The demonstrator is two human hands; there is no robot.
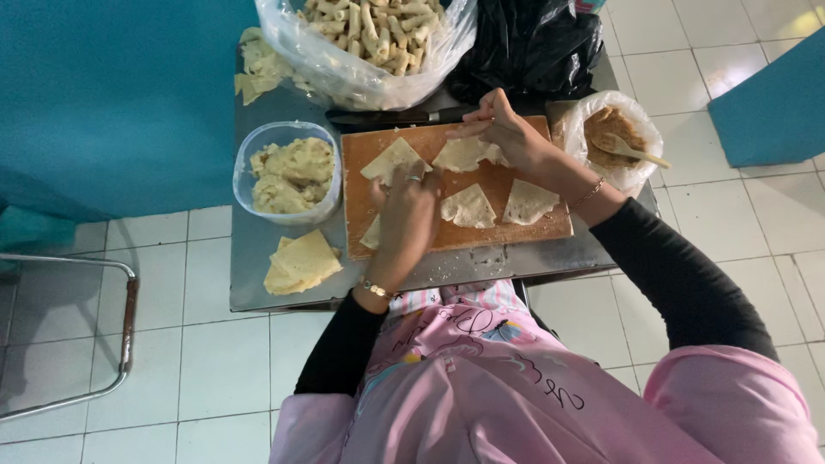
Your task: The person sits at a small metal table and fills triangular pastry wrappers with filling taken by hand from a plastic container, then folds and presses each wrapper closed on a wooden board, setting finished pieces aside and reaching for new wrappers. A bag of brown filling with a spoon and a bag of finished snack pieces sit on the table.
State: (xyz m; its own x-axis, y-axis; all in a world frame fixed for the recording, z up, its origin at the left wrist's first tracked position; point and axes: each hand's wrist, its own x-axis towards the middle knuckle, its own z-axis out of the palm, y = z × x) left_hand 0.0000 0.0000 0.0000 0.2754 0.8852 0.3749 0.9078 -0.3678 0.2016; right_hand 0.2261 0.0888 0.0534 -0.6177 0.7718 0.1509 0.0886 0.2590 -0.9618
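I see my left hand (404, 210) lying flat, fingers loosely apart, on a pale triangular dough sheet (393, 160) at the left part of the brown wooden board (460, 234). My right hand (503, 129) pinches the next pale dough triangle (464, 155) at the board's far edge. A clear plastic bag of rolled pastries (369, 39) sits at the table's far edge.

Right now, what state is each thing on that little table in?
Left hand: flat on a wrapper on the board.
Right hand: pinching a wrapper's top edge.
Wrappers on cutting board: spread flat, unfilled.
Clear tub: open, full of pale filling.
Plastic bag: open, holding rolled pieces.
Spare wrappers: stacked.
Spoon: resting in brown filling.
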